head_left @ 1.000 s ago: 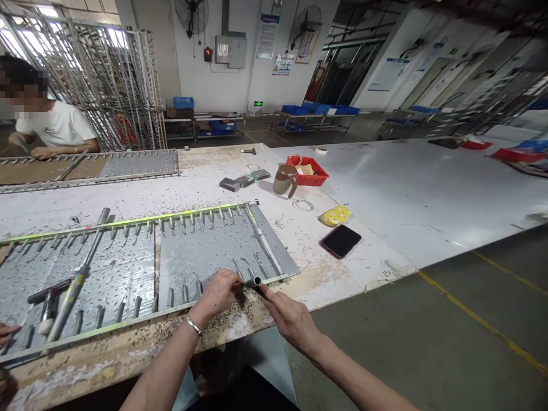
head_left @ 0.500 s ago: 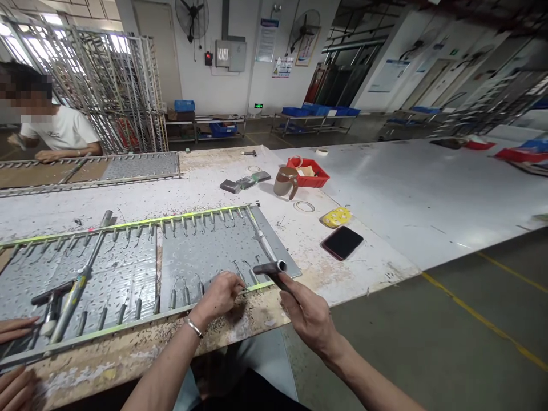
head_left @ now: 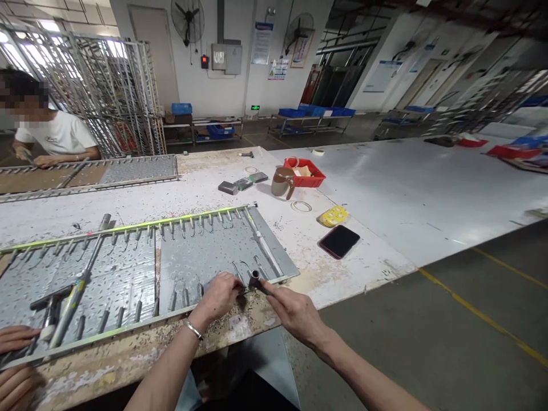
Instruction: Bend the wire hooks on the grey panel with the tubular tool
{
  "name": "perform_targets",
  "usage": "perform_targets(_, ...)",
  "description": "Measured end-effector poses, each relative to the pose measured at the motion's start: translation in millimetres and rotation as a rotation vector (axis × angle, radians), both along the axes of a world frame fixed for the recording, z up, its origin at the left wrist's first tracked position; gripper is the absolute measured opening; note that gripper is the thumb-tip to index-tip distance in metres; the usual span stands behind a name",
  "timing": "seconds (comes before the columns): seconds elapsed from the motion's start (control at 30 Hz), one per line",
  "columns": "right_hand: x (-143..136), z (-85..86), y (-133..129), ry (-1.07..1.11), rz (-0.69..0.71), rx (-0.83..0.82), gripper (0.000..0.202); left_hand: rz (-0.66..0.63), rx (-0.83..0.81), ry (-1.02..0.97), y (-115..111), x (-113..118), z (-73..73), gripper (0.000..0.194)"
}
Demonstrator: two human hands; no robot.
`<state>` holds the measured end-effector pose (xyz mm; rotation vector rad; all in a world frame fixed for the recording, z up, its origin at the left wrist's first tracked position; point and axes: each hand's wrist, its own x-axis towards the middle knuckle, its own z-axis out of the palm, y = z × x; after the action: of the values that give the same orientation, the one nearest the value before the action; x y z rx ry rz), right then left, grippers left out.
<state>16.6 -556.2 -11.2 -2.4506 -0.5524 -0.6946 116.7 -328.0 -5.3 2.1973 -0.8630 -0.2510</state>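
My right hand [head_left: 295,314] grips a hammer [head_left: 256,279] by its handle, its head low over the near rail of a metal frame with wire hooks [head_left: 188,216]. Beside it, my left hand [head_left: 220,295] is closed in a pinch at that same rail; what the fingers hold is hidden behind them. Thin curved hooks [head_left: 235,268] stand up from the rail just past my fingers. Under the frame lies a grey sheet [head_left: 205,245] with embossed marks.
Another person's hands [head_left: 17,339] are at the left edge, near a second hammer [head_left: 52,302]. A phone [head_left: 340,241], a yellow spotted item [head_left: 333,216], a brown mug [head_left: 282,182] and a red bin [head_left: 310,174] stand rightward. A co-worker [head_left: 55,134] sits across the table.
The hammer in my right hand has come down and left, from above the rail to beside my left fingers. My left hand stays at the rail.
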Motion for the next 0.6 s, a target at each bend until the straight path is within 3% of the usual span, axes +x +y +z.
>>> perform_targets(0.13,17,5.4,-17,-0.153,-0.139,0.138,0.042,0.048,-0.008,0.046,2,-3,6.5,0.033)
perform_targets(0.23,38,-1.8,-26,-0.201,-0.242,0.165,0.038,0.123,-0.013,0.062,4,-3,4.1,0.032)
perform_targets(0.43,73,-32.2,-20,-0.136,-0.309,0.063,0.04,0.213,-0.083,0.038,4,3,-16.0,0.019)
perform_targets(0.6,79,-44.3,-9,-0.129,-0.312,-0.009,0.039,0.267,-0.123,0.053,3,1,-19.3,0.009)
